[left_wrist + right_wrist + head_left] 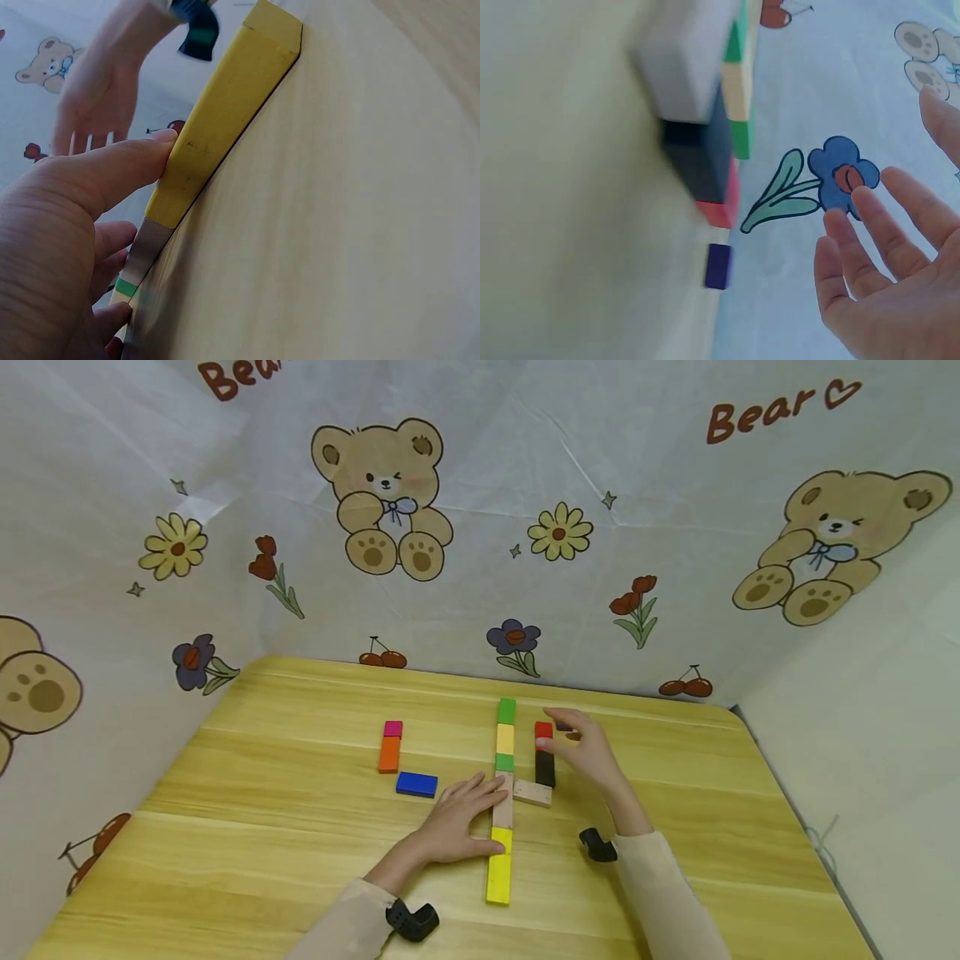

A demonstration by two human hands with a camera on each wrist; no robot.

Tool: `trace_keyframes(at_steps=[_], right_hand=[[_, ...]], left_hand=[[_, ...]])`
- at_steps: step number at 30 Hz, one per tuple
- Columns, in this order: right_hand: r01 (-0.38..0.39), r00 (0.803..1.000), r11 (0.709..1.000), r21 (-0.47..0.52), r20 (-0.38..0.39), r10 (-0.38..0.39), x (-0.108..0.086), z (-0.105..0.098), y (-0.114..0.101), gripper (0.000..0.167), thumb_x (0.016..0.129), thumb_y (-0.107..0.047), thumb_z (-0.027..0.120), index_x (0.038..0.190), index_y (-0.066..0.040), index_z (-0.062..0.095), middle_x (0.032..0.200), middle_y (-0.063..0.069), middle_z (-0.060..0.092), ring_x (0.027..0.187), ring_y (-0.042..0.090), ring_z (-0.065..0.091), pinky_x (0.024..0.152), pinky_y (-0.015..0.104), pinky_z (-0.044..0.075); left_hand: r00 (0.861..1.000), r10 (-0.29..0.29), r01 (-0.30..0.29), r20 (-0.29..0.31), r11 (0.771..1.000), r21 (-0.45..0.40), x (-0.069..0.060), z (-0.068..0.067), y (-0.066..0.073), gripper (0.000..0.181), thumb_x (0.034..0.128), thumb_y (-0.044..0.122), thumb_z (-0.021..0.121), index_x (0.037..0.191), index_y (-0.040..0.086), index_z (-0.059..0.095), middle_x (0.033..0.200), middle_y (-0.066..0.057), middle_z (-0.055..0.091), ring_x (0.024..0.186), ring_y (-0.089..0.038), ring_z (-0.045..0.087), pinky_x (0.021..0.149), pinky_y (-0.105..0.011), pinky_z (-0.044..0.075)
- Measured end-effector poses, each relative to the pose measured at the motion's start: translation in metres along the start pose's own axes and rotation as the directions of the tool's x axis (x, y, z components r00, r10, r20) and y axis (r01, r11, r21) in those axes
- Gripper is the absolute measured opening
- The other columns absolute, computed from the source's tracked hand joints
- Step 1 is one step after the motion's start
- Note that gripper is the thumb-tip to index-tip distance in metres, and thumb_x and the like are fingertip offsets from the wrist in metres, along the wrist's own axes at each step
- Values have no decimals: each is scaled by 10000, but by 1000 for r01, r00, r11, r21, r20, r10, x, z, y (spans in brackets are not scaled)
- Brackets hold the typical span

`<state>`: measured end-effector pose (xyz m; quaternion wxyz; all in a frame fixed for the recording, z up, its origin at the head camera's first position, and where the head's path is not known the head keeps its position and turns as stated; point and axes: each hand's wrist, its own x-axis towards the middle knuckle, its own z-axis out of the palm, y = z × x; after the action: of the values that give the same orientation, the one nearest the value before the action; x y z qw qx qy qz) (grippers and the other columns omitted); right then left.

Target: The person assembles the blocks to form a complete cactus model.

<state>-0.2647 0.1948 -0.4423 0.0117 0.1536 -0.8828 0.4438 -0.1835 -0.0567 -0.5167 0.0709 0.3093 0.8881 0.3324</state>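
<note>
A straight row of blocks runs away from me: yellow (498,881), plain wood (502,814), small green (504,762), pale yellow (506,739) and green (507,711). My left hand (457,827) rests along its left side, thumb touching the yellow part and fingertips on the wood part. Branching off to the right is another plain wood block (534,793), with a black block (545,769) and a red block (543,728) beyond it. Above the red block hovers my right hand (588,752), fingers spread and holding nothing. It partly hides a dark purple block (564,727).
Left of the row lie a blue block (417,784), an orange block (389,755) and a magenta block (393,728). All are on a wooden table (262,827). A bear-printed cloth (480,527) hangs along the table's back edge.
</note>
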Motion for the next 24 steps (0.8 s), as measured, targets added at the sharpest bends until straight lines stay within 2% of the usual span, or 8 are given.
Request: trace_keyframes(at_steps=[5,10,14,21,24], right_hand=[[-23,1000,999,47,1,22,-31,3,6,590,874,-225,739,1398,-52,530,1457,166,482,1371,364,402,1087,593,359],[-49,999,997,65,12,48,-52,9,16,605,881,-208,729,1417,-43,504,1474,179,460,1383,393,386,1114,609,311],[-48,999,996,69,20,47,-57,14,26,621,873,-214,738,1424,-55,499,1491,167,446,1398,397,373,1127,612,285],[14,1000,999,-34,5,-14,-61,24,43,634,836,-216,781,1398,-57,536,1491,162,455,1405,408,366,1126,594,301],[26,1000,999,-28,5,-26,-63,25,46,654,796,-225,816,1375,-58,562,1487,165,461,1403,418,366,1118,606,305]], left_hand=[[1000,8,-8,-14,1000,2,0,-1,-1,786,840,516,697,1488,159,433,1617,14,270,1504,-340,176,1151,-570,201],[1000,-1,1,-3,1000,0,-1,-1,0,791,841,524,691,1494,169,423,1622,29,253,1512,-321,157,1160,-552,196],[1000,-11,11,-3,1000,-5,-1,-1,-1,786,842,524,691,1494,177,424,1623,48,246,1518,-299,142,1173,-536,182],[1000,2,-3,-5,1000,-3,-1,-1,0,781,841,522,696,1489,173,434,1616,37,269,1514,-307,155,1169,-548,189],[1000,4,-4,-3,1000,-12,-2,-2,0,779,842,520,695,1488,173,436,1616,38,270,1515,-306,149,1167,-552,187]])
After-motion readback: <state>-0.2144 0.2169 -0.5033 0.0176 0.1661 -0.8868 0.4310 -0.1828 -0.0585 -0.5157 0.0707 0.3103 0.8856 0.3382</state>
